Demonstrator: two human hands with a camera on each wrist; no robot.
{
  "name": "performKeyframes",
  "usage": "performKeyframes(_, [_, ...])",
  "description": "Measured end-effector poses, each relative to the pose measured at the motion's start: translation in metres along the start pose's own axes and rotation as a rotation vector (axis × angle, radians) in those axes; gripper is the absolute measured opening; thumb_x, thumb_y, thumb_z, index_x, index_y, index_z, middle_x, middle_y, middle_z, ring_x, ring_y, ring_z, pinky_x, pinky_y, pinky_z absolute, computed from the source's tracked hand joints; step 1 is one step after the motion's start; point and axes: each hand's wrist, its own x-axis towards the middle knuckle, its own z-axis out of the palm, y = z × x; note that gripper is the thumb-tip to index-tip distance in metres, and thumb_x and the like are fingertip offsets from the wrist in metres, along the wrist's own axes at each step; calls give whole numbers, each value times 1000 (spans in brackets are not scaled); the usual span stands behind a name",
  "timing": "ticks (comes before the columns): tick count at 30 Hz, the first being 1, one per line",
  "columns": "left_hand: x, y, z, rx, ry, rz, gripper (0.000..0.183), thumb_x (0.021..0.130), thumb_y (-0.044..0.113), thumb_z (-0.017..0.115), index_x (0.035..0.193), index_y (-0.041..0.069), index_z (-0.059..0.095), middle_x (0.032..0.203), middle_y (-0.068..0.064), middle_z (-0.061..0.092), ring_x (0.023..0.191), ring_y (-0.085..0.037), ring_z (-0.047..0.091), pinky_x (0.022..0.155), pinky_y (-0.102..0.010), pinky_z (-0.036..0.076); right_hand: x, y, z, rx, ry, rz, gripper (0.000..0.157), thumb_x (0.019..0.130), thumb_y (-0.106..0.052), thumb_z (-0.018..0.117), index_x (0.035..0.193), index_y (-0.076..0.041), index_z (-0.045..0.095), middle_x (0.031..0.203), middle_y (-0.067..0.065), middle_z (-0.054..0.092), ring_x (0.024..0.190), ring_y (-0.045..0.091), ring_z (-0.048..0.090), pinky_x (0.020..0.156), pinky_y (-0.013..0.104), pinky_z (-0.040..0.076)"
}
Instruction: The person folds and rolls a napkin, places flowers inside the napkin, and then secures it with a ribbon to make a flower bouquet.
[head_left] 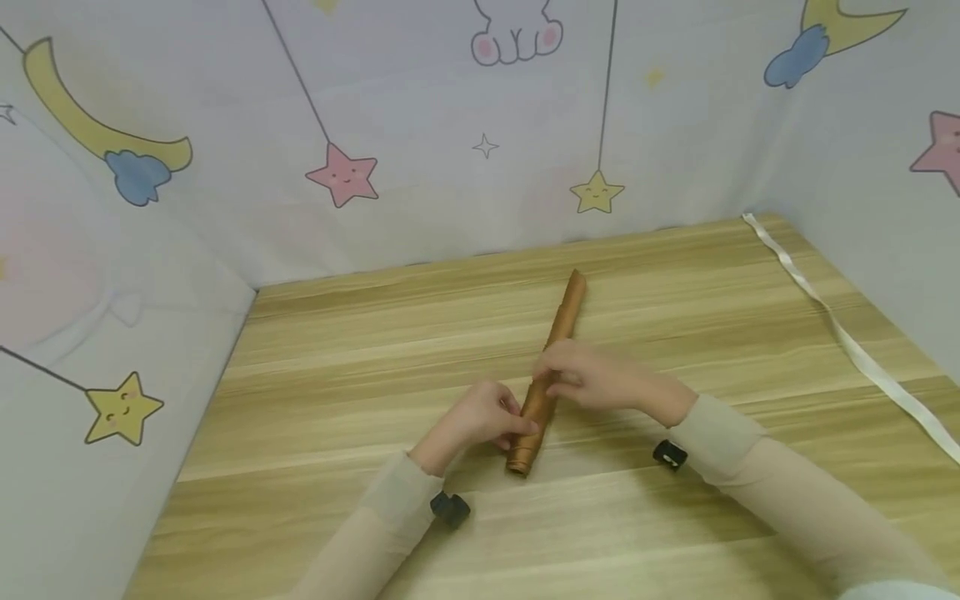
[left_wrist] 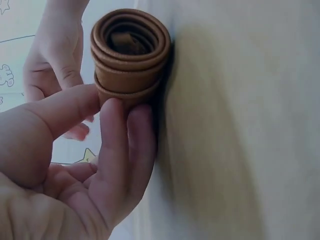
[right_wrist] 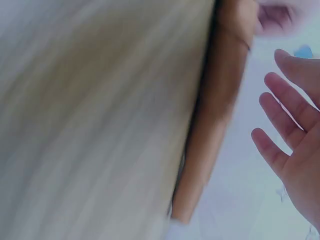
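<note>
A rolled-up brown sheet that looks like leather (head_left: 534, 408) lies slantwise on the wooden table. Its near end shows several coiled layers in the left wrist view, with a loose bit inside the coil (left_wrist: 129, 42). There my left hand (head_left: 487, 417) pinches the roll close to that end, thumb on one side and fingertips against the outer layer. My right hand (head_left: 592, 375) is over the middle of the roll in the head view. In the right wrist view, that hand's fingers (right_wrist: 272, 107) are spread and stand apart from the roll.
A long white ribbon (head_left: 862, 358) runs along the table's right side. Printed fabric walls (head_left: 450, 208) with stars and moons enclose the wooden table (head_left: 337, 358) at the back and both sides. Small black devices sit at the left wrist (head_left: 450, 508) and right wrist (head_left: 670, 454).
</note>
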Motion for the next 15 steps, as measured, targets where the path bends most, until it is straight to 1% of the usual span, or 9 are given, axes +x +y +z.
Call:
performKeyframes(4, [-6, 1, 7, -23, -6, -34, 23, 79, 13, 79, 80, 0, 59, 75, -9, 61, 56, -17, 62, 56, -29, 55, -17, 8, -19, 0, 94, 43, 24, 82, 3, 70, 105, -1, 65, 106, 11, 66, 103, 29, 59, 90, 46, 47])
performKeyframes(7, [-10, 3, 11, -51, -7, -54, 25, 80, 10, 78, 83, -1, 56, 76, -11, 61, 55, -17, 62, 55, -28, 55, -33, 16, -37, -57, 151, 113, 25, 81, 3, 71, 105, -1, 65, 105, 12, 67, 102, 30, 60, 90, 48, 46])
performKeyframes(9, [-13, 3, 15, -63, -3, -60, 26, 80, 10, 78, 87, -2, 55, 76, -12, 61, 54, -17, 62, 55, -28, 55, -45, 22, -49, -114, 194, 161, 24, 80, 3, 72, 103, 0, 65, 103, 12, 68, 99, 31, 61, 87, 48, 48])
performKeyframes(12, [-15, 4, 19, -76, 11, -54, 29, 80, 9, 78, 92, -1, 54, 76, -12, 61, 54, -18, 61, 54, -28, 55, -65, 31, -69, -171, 249, 276, 24, 81, 2, 71, 105, 2, 65, 103, 16, 67, 97, 34, 61, 82, 51, 49])
performKeyframes(15, [-17, 4, 24, -86, 30, -25, 30, 80, 7, 77, 96, 0, 53, 76, -11, 61, 54, -17, 60, 53, -29, 55, -88, 41, -88, -202, 283, 416, 23, 87, -3, 67, 109, 3, 63, 107, 20, 66, 97, 36, 59, 78, 55, 49])
